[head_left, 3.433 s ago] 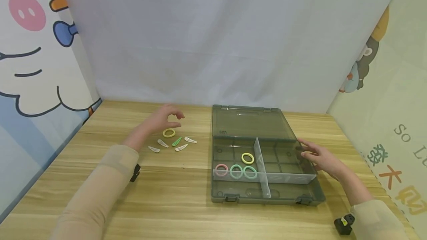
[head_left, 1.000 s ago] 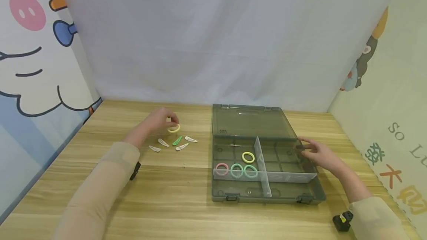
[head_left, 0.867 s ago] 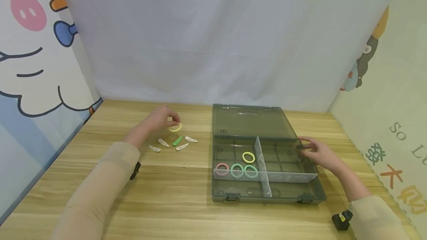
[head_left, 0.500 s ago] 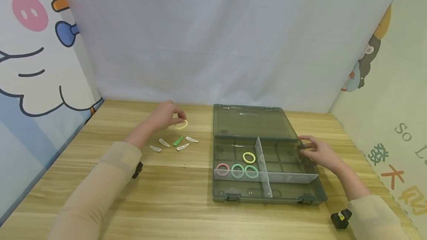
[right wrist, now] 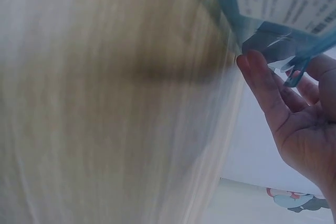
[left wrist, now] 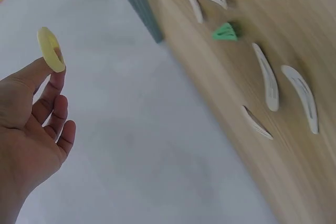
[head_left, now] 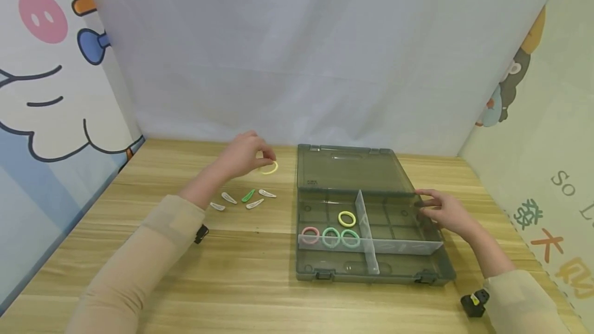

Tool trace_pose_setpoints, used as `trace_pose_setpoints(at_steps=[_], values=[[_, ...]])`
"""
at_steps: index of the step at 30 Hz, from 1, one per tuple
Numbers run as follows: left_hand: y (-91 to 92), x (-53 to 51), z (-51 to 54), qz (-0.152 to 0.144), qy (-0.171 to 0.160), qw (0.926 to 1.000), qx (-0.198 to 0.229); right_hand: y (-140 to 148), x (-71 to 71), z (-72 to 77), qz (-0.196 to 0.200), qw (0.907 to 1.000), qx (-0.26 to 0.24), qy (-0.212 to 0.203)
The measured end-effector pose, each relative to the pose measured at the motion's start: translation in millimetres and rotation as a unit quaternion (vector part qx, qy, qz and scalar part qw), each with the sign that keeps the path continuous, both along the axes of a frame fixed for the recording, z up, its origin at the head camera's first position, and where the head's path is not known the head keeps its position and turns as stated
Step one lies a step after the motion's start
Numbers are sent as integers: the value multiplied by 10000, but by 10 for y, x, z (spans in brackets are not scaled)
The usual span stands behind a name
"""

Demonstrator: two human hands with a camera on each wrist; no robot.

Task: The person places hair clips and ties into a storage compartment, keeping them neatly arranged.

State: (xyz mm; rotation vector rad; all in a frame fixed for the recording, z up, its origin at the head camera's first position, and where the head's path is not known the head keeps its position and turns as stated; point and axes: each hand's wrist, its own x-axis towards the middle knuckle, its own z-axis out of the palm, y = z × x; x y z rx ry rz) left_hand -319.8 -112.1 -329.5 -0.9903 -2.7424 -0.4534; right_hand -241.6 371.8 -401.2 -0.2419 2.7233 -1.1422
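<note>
My left hand (head_left: 243,156) pinches a yellow hair tie (left wrist: 46,51) between thumb and index finger, above the table left of a grey see-through divider box (head_left: 390,278). Below that hand lie several white snap hair clips (head_left: 254,203) and a green one (head_left: 248,196). At the box's right wall, near the hinge, my right hand (head_left: 447,214) holds the edge; in the right wrist view its fingers and thumb lie on both sides of it. The box's back left compartment holds another yellow hair tie (head_left: 346,219), a pink one (head_left: 310,235) and two green ones (head_left: 331,237).
The box lid (head_left: 350,169) lies folded back toward the white curtain (head_left: 278,66). Clear dividers (head_left: 408,247) part the box. Printed cloths hang on the left and right. The wooden table (head_left: 241,282) spreads in front.
My left hand has taken the yellow hair tie from beside the clips, lifted it and carried it right toward the box. My right hand stays at the box's edge.
</note>
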Motion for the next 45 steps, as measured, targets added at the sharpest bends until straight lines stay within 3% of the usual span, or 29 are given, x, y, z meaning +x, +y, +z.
trace_pose_setpoints(at_steps=[8,23,29,36,45], values=[[208,109,110,-217,209,9995,26,2,8,14,39,10000,3,-6],[623,266,123,-587,453,9970,221,6,3,-22,1,10000,34,20],[778,300,52,-686,482,9961,276,-2,3,-23,-5,10000,1,25],[930,300,-105,-854,521,9947,222,-6,16,-14,33,9999,68,66],[1094,285,-319,-1101,254,9936,67,2,25,-24,10,9999,74,87]])
